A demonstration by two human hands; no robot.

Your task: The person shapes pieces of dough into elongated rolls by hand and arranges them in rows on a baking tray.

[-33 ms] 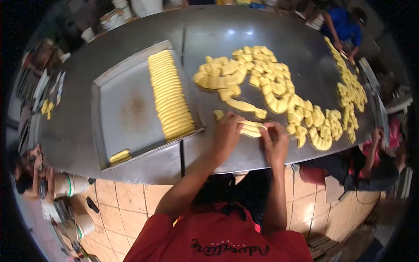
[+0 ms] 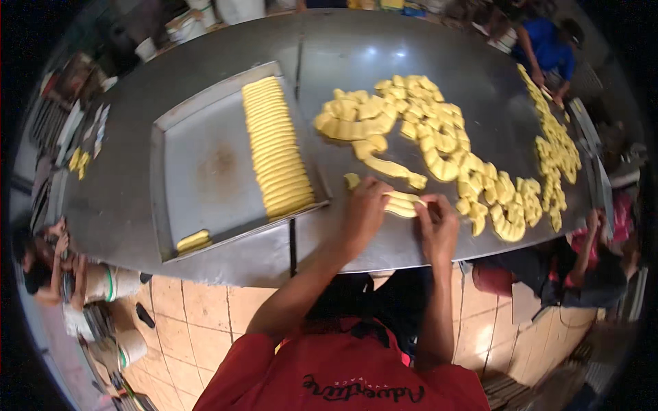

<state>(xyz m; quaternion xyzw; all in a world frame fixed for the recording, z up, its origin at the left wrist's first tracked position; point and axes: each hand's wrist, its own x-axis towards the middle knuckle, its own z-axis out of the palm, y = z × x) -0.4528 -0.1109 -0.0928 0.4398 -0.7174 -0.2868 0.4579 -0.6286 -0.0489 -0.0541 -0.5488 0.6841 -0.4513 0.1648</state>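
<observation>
Both hands are over the near edge of the metal table, with short rolls of yellow dough (image 2: pixel 403 204) lying side by side between them. My left hand (image 2: pixel 367 211) has its fingers closed on the left ends of the rolls. On the right ends, my right hand (image 2: pixel 439 225) pinches with thumb and fingers. A small dough piece (image 2: pixel 351 181) lies just past my left hand. Beyond the hands a flattened dough strip (image 2: pixel 389 168) stretches toward a large heap of cut dough pieces (image 2: pixel 439 130).
Left of my hands, a shallow metal tray (image 2: pixel 159 185) holds a long row of dough rolls (image 2: pixel 277 151) and a few rolls (image 2: pixel 194 240) in its near corner. Another person in blue (image 2: pixel 548 51) works by more dough (image 2: pixel 556 147) at the far right. People sit at both sides.
The whole picture has shifted slightly to the right. Both hands keep their hold on the dough rolls, with hardly any visible change.
</observation>
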